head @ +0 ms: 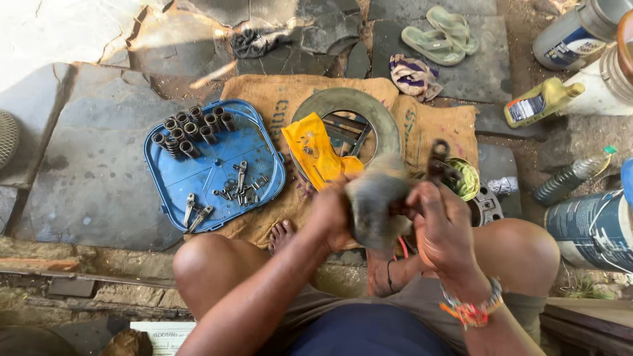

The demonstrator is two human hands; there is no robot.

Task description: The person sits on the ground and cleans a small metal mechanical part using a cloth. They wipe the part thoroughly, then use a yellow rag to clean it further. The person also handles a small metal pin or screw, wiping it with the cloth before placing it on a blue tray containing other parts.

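My left hand and my right hand are both closed around a grey, blurred rag-like bundle held between my knees. A dark metal part sticks up from my right hand's fingers. Just beyond the hands a yellow cloth lies over a grey metal ring plate on a brown burlap sack. To the left sits a blue plastic lid tray with several coil springs and small metal levers.
Stone slab floor all around. Green flip-flops and a striped rag lie at the back. A yellow oil bottle, a clear bottle, cans and drums crowd the right. A round metal housing sits by my right knee.
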